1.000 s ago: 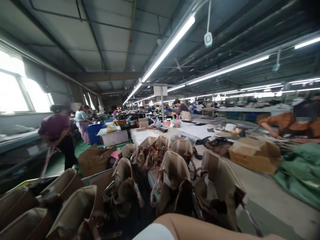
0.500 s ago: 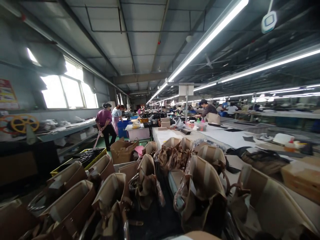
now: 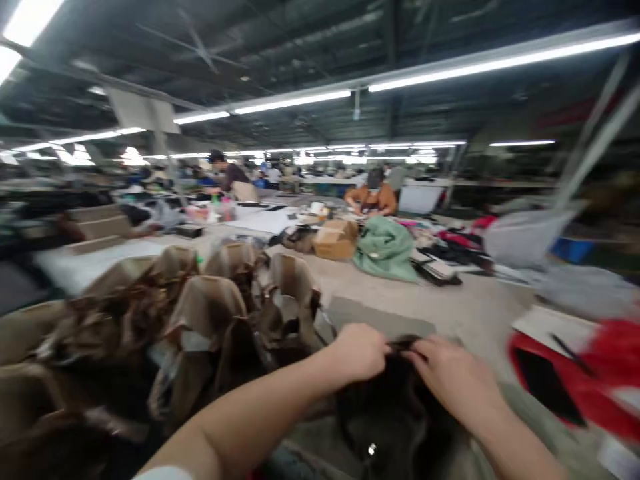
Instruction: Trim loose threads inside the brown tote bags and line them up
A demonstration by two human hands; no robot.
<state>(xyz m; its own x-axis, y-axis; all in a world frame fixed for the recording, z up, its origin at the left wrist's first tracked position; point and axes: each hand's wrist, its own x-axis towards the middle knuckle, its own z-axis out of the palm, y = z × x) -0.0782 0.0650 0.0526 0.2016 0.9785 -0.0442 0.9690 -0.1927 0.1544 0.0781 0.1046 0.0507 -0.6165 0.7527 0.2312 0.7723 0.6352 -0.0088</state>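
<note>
In front of me a dark bag (image 3: 387,407), partly blurred, has a small shiny spot low on its side. My left hand (image 3: 361,351) is closed on its upper edge. A short way to the right, my right hand (image 3: 453,373) pinches the same edge between thumb and fingers. The bag's lower part runs out of the frame. Left of my forearm stand several brown handbags (image 3: 203,307) with pale linings, crowded together. Just beyond my hands a flat grey sheet (image 3: 380,319) lies on the table (image 3: 445,300).
A green cloth bundle (image 3: 385,250) and a cardboard box (image 3: 336,239) lie farther back. Red material (image 3: 607,360) with a flat black piece (image 3: 549,385) is at the right. Beyond the table a person in orange (image 3: 373,197) works, another person (image 3: 233,177) farther left.
The view has swung right, away from the windows. Both my hands, out of sight before, now show, closed on the dark bag's upper edge.
</note>
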